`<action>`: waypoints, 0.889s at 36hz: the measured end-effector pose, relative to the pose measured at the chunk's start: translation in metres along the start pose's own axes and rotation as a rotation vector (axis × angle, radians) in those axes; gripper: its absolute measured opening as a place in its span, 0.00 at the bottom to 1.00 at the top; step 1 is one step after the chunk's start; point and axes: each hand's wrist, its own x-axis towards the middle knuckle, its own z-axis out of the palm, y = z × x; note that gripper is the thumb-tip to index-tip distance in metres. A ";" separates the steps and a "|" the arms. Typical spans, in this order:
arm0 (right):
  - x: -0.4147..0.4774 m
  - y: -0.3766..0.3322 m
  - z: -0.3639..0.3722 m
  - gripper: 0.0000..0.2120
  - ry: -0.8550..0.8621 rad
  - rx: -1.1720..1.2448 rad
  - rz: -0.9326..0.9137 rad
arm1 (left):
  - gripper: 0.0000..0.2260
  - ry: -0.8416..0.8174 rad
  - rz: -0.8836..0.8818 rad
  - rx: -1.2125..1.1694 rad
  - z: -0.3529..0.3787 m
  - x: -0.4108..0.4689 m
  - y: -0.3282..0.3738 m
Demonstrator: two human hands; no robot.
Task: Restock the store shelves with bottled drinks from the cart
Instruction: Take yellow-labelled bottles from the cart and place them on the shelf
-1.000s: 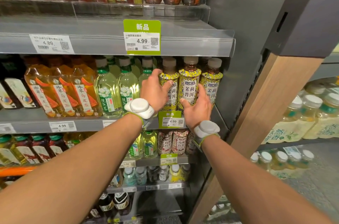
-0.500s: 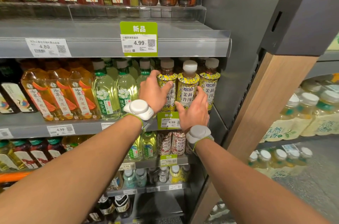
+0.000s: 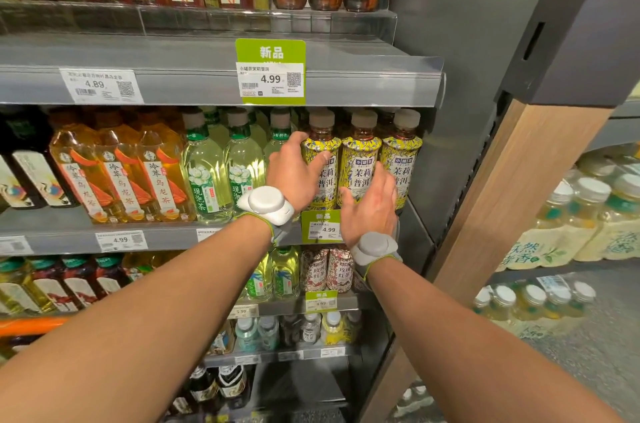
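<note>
Looks like the facing-up step to me. Left hand (image 3: 298, 176) is wrapped round the first bottle (image 3: 320, 149), with the thumb across its label. Right hand (image 3: 372, 208) cups the middle bottle (image 3: 360, 159), thumb on one side and fingers in the gap toward the end bottle (image 3: 403, 152) just past its fingertips. I'd slide them to the shelf (image 3: 52, 227) lip instead of lifting, keep the labels forward, and avoid knocking the price tag (image 3: 322, 227) between the wrists. All three hold dark tea and have beige caps and floral yellow sleeves. They stand upright, shoulder to shoulder.
</note>
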 end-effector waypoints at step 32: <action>-0.006 0.017 0.013 0.33 0.014 0.008 0.191 | 0.25 0.033 0.027 0.013 0.007 0.002 -0.006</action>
